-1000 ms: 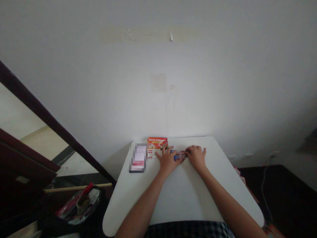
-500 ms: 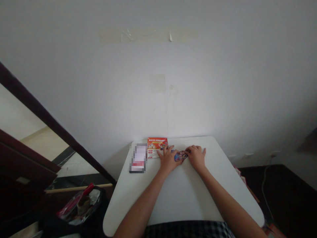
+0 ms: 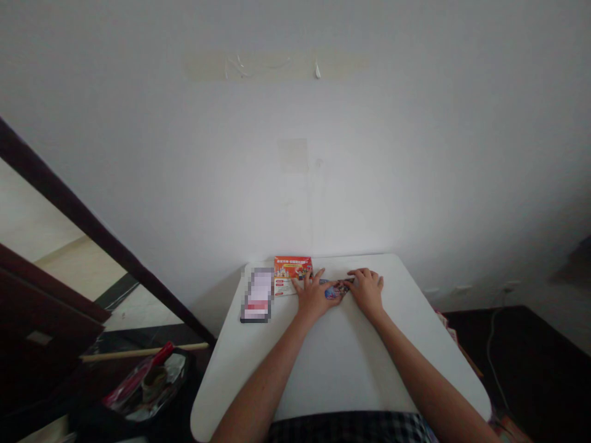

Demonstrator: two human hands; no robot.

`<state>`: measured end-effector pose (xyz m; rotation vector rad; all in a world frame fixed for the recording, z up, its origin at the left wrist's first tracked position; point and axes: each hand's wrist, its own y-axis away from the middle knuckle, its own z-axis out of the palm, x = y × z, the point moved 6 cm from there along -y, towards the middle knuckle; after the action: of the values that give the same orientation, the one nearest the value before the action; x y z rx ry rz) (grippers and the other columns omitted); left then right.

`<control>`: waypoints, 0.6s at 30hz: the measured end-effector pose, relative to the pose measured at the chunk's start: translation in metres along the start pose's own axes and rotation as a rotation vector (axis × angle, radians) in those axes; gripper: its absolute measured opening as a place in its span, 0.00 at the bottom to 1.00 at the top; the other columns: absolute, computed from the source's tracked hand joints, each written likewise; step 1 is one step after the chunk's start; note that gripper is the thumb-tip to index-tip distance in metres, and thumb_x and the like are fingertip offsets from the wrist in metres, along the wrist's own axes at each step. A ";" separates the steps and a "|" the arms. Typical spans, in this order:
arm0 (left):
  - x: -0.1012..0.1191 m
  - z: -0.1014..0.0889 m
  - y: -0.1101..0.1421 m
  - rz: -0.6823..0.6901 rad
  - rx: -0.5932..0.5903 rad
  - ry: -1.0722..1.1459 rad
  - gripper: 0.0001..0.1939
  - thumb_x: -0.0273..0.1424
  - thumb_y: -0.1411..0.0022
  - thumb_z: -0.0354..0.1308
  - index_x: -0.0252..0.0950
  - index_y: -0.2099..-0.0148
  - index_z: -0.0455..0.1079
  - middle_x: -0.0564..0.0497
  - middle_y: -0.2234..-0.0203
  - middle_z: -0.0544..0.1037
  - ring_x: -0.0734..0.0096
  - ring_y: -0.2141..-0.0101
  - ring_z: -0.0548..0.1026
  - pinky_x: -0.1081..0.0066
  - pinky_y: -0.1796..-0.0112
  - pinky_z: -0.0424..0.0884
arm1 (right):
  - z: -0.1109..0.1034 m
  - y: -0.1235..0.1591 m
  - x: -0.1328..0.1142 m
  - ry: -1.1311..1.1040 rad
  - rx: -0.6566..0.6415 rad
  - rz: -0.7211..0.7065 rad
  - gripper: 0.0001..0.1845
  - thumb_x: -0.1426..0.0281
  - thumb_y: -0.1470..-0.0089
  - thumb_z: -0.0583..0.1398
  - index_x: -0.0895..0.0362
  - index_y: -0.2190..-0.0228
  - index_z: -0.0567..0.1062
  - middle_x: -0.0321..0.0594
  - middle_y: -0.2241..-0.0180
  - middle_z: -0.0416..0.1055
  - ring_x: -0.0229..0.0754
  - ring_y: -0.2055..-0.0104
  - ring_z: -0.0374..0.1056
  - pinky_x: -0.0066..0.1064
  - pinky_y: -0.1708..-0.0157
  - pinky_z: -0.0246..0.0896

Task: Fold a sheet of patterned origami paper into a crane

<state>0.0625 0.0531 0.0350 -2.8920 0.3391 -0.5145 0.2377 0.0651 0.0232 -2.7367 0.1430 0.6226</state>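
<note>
My left hand (image 3: 314, 296) lies spread on the tabletop, its fingers apart. Its outer fingers rest over the lower right part of a red and white printed leaflet (image 3: 287, 268). Between the left thumb and index finger sits a small, colourful printed card (image 3: 333, 290), blue with many-coloured figures, partly covered. At the right end of this card is my right hand (image 3: 367, 290), its thumb and index finger closed on the edge and the other fingers bent. The exact grip is too small to make out fully.
A phone (image 3: 257, 295) with a blurred screen lies on the left of the white table (image 3: 341, 357). The wall (image 3: 369, 154) stands right behind the table. On the floor to the left are a bag of items (image 3: 148, 384) and a wooden stick (image 3: 143, 352).
The right fingers have shifted slightly at the card's edge, and the card's visible part looks a little changed. My left hand stays almost in place.
</note>
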 end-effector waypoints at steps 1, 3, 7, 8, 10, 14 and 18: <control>0.000 0.000 0.000 -0.001 0.000 0.003 0.23 0.55 0.47 0.61 0.65 0.47 0.73 0.60 0.34 0.61 0.42 0.34 0.50 0.30 0.40 0.32 | -0.002 0.000 0.003 -0.026 0.024 -0.007 0.17 0.61 0.43 0.60 0.48 0.51 0.75 0.43 0.51 0.69 0.53 0.44 0.57 0.54 0.40 0.43; 0.000 0.000 0.000 0.001 -0.002 0.014 0.23 0.55 0.47 0.61 0.65 0.47 0.73 0.60 0.34 0.61 0.41 0.34 0.50 0.29 0.40 0.32 | -0.006 0.000 0.008 -0.087 0.063 -0.044 0.19 0.61 0.43 0.60 0.50 0.50 0.74 0.45 0.51 0.69 0.52 0.45 0.58 0.46 0.43 0.49; -0.002 0.001 -0.001 0.003 -0.003 0.029 0.24 0.54 0.47 0.62 0.65 0.47 0.73 0.60 0.34 0.61 0.41 0.34 0.49 0.29 0.40 0.32 | -0.011 0.002 0.021 -0.160 0.076 -0.107 0.12 0.62 0.44 0.60 0.50 0.61 0.80 0.44 0.53 0.70 0.50 0.46 0.58 0.41 0.46 0.53; -0.002 0.001 -0.001 0.004 -0.002 0.030 0.24 0.55 0.47 0.62 0.65 0.47 0.73 0.60 0.34 0.61 0.42 0.34 0.49 0.29 0.40 0.32 | -0.011 0.002 0.023 -0.167 0.067 -0.116 0.11 0.62 0.45 0.61 0.50 0.63 0.81 0.43 0.53 0.71 0.50 0.46 0.58 0.41 0.45 0.53; -0.003 0.002 -0.001 0.013 0.002 0.029 0.23 0.55 0.47 0.62 0.66 0.47 0.73 0.60 0.34 0.61 0.42 0.34 0.49 0.29 0.40 0.32 | -0.010 0.003 0.027 -0.161 0.044 -0.123 0.09 0.63 0.46 0.61 0.49 0.66 0.82 0.42 0.53 0.71 0.50 0.45 0.57 0.41 0.44 0.52; -0.005 0.004 -0.001 0.028 0.009 0.014 0.24 0.55 0.47 0.62 0.66 0.47 0.72 0.60 0.34 0.61 0.42 0.34 0.50 0.27 0.41 0.34 | -0.007 0.003 0.027 -0.131 0.019 -0.105 0.08 0.63 0.47 0.62 0.47 0.66 0.83 0.41 0.52 0.71 0.50 0.44 0.56 0.42 0.43 0.51; -0.005 0.004 -0.001 0.037 0.009 0.004 0.24 0.55 0.47 0.62 0.66 0.47 0.72 0.60 0.34 0.62 0.41 0.34 0.51 0.26 0.41 0.35 | -0.008 0.005 0.025 -0.097 0.032 -0.050 0.08 0.63 0.48 0.63 0.45 0.67 0.84 0.41 0.53 0.71 0.51 0.44 0.56 0.44 0.42 0.48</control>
<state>0.0596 0.0560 0.0304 -2.8704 0.3884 -0.5150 0.2626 0.0576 0.0174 -2.6640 0.0603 0.7312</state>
